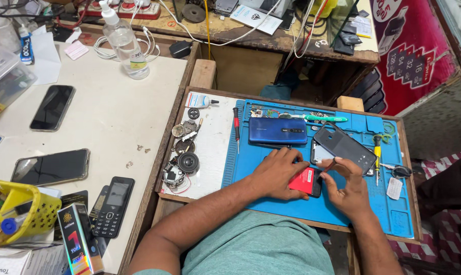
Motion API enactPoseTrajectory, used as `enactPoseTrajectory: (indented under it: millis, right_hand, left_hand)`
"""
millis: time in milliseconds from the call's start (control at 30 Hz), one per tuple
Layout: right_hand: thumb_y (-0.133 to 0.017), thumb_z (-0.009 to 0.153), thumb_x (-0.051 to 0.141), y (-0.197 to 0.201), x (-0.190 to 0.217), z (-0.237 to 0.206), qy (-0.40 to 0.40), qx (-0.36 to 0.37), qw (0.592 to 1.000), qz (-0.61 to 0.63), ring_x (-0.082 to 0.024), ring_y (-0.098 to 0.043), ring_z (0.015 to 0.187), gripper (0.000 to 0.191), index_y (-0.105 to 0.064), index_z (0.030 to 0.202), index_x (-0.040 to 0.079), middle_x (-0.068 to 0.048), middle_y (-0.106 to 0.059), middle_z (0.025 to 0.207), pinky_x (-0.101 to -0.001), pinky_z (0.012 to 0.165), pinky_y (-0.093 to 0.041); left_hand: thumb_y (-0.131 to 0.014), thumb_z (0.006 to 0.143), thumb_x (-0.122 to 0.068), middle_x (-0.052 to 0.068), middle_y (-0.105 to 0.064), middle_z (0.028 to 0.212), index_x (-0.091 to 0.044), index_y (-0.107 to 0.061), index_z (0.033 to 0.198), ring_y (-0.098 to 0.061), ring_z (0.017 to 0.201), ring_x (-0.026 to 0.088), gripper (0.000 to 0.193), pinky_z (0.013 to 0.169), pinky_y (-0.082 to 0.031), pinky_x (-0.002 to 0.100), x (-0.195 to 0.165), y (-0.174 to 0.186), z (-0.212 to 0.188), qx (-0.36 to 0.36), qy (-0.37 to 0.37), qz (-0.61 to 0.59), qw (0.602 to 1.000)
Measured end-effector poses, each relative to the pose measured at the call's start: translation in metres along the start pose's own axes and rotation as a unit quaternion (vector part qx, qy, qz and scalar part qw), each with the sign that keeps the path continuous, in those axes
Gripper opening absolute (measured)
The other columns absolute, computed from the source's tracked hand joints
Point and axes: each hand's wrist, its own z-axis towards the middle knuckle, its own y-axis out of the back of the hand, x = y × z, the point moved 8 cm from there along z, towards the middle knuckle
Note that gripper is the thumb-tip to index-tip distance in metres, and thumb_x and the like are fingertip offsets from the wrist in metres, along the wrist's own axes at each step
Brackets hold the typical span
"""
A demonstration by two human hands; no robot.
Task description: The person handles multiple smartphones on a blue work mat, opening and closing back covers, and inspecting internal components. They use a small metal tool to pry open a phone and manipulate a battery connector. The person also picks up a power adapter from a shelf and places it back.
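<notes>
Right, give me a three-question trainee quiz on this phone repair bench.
1. True or false: the left hand presses down on the red-backed phone lying on the blue work mat.
2. What lies on the mat just beyond the hands?
A. a blue phone back
B. a yellow basket
C. a clear spray bottle
3. Fill in: the right hand holds a thin ____ at the red-backed phone's edge.

Key
1. True.
2. A: the blue phone back; a dark phone case lies to its right.
3. Tool; its kind is too small to tell.
</notes>
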Motion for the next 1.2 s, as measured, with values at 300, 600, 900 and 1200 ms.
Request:
enactPoseTrajectory:
  millis: [300, 600, 900, 1200]
  right_hand:
    - [-0.075, 0.088, 0.004, 0.003, 0.003, 0.004, -0.011, -0.005, 1.000, -0.011, -0.026, -0.076, 0.096, 0.064, -0.034, 0.137, 0.009, -0.016, -0.074, 0.102, -0.0346, 0.082, -0.060]
    - [-0.079, 0.089, 0.004, 0.004, -0.002, -0.002, -0.027, -0.031, 0.998, -0.038, -0.016, -0.070, 0.074, 0.061, -0.037, 0.133, 0.010, -0.012, -0.076, 0.095, -0.0262, 0.064, -0.053]
    - [-0.083, 0.087, 0.010, 0.003, 0.001, -0.003, -0.017, -0.050, 0.996, -0.065, -0.014, -0.066, 0.066, 0.066, -0.037, 0.134, 0.010, -0.009, -0.076, 0.091, -0.0242, 0.056, -0.045]
    - [-0.085, 0.086, 0.012, 0.003, 0.002, -0.006, -0.016, -0.062, 0.994, -0.090, -0.015, -0.067, 0.066, 0.068, -0.037, 0.134, 0.010, -0.009, -0.076, 0.090, -0.0245, 0.056, -0.046]
  left_hand:
    - [-0.077, 0.068, -0.071, 0.011, -0.057, 0.123, -0.006, -0.068, 0.129, -0.054, 0.111, 0.030, 0.090, 0.093, -0.045, 0.045, 0.002, -0.005, 0.002, 0.024, 0.012, 0.013, 1.000]
    - [-0.075, 0.068, -0.075, 0.011, -0.056, 0.124, -0.007, -0.066, 0.132, -0.054, 0.111, 0.029, 0.093, 0.093, -0.046, 0.045, 0.005, -0.011, 0.002, 0.036, 0.018, 0.022, 0.999]
    - [-0.074, 0.069, -0.076, 0.011, -0.056, 0.124, -0.006, -0.066, 0.133, -0.053, 0.111, 0.028, 0.095, 0.093, -0.045, 0.044, 0.005, -0.012, 0.000, 0.046, 0.020, 0.023, 0.998]
    - [-0.074, 0.069, -0.075, 0.011, -0.057, 0.124, -0.006, -0.066, 0.133, -0.053, 0.111, 0.028, 0.094, 0.093, -0.045, 0.044, 0.004, -0.012, -0.002, 0.043, 0.016, 0.022, 0.999]
